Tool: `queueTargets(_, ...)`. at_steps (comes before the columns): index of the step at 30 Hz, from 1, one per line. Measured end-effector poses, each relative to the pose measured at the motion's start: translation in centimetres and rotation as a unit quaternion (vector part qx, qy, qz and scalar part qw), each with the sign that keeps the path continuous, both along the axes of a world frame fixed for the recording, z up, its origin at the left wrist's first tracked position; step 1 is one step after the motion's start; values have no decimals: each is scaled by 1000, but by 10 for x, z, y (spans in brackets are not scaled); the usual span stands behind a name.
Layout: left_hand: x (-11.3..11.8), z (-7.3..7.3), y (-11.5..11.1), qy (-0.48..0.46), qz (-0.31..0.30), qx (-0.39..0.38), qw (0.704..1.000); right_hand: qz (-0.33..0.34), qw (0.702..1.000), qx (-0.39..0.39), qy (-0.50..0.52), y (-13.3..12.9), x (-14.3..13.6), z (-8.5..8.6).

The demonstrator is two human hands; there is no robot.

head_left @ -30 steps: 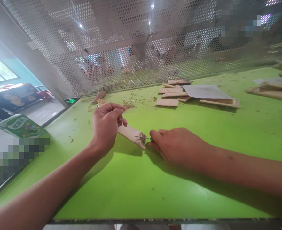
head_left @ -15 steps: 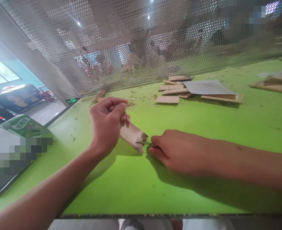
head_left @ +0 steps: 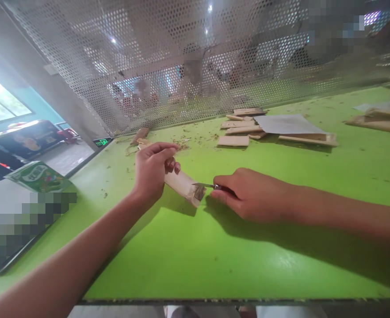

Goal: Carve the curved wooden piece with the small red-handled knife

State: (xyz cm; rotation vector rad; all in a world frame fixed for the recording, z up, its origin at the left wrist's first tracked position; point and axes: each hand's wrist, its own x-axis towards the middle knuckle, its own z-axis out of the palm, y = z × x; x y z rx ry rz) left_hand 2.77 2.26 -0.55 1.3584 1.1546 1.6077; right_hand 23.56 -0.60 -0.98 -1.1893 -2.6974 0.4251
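Note:
My left hand (head_left: 153, 170) grips the far end of a pale curved strip (head_left: 185, 186) that slants down to the green table (head_left: 195, 256). The strip's near end is dark and rough. My right hand (head_left: 248, 192) rests on the table just right of it and pinches a small thin blade (head_left: 204, 185), whose tip lies against the strip's dark end.
Several flat pale strips (head_left: 233, 140) and a grey sheet (head_left: 286, 124) lie at the back centre, more pieces at the far right (head_left: 377, 119). Small scraps (head_left: 181, 143) litter the table near a perforated metal screen (head_left: 195, 62). A green carton (head_left: 37, 177) sits off the left edge.
The blade has risen from the strip's lower edge to its upper dark end. My left hand has turned the strip slightly and lowered it.

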Motion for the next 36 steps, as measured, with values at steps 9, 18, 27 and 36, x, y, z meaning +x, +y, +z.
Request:
queueTargets(9, -4, -16, 20, -99, -49, -110, 988, 43, 989, 144, 2, 1, -8, -16)
queueTargets(18, 7, -21, 20, -109, -49, -166, 979, 48, 985, 166, -15, -2, -8, -18)
queueTargets(27, 3, -25, 23, -91, -66, -163, 980, 31, 984, 173, -30, -8, -12, -16)
queueTargets(36, 2, -22, 20, -97, -62, -166, 979, 18, 993, 110, -38, -15, -16, -10)
